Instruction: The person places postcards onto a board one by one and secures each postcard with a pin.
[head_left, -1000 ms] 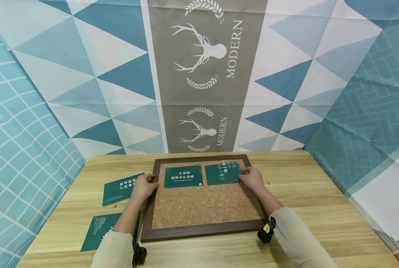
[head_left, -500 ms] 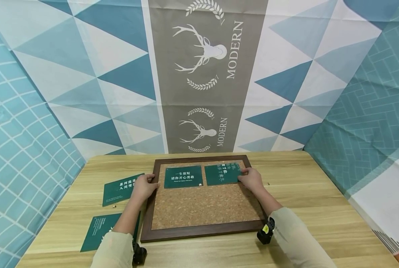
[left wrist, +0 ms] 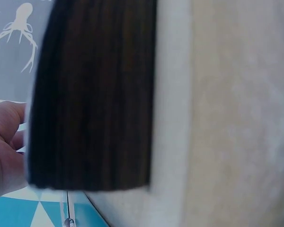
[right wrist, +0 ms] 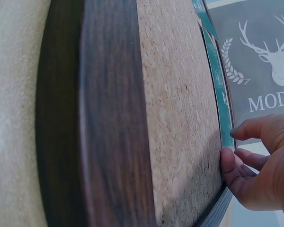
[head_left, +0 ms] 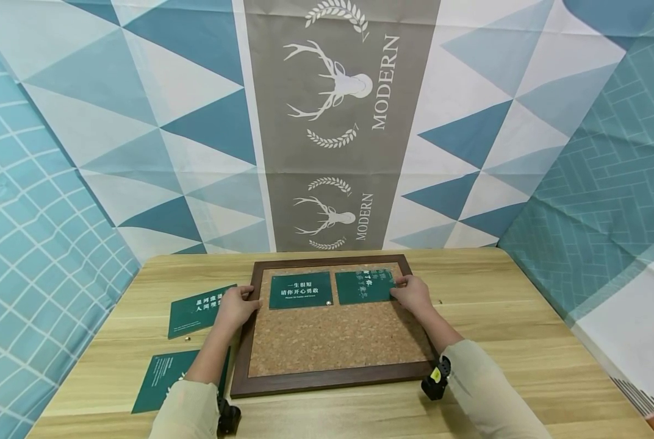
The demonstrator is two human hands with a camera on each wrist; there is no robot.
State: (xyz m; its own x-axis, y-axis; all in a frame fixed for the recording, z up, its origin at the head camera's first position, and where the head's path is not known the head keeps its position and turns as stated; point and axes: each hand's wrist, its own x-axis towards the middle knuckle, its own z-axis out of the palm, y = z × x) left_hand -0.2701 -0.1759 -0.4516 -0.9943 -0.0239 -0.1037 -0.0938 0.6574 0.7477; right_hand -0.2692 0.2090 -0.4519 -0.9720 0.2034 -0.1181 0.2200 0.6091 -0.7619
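Observation:
A cork board (head_left: 332,341) with a dark brown wooden frame lies on the table. My left hand (head_left: 236,310) grips the frame's left side, thumb on the inner side and a finger over the outer edge. In the left wrist view part of that hand (left wrist: 4,146) shows behind the dark frame (left wrist: 94,94). My right hand (head_left: 413,292) pinches the right end of a green card (head_left: 362,286) at the board's upper right. Its white lettering runs sideways. Left of it on the cork lies another green card (head_left: 301,289), with a small shiny pin (head_left: 328,303) at its lower right corner.
Left of the board, a green card (head_left: 192,317) is partly covered by my left hand, and a lower card (head_left: 162,378) by my forearm. A small pin (head_left: 187,338) lies between them. Another small item (head_left: 440,302) is right of the board. A patterned backdrop (head_left: 327,152) stands behind the table.
The right-hand green card shifts very slightly, its glare moving over the lettering. My left hand stays on the frame and the right hand stays at the card's end.

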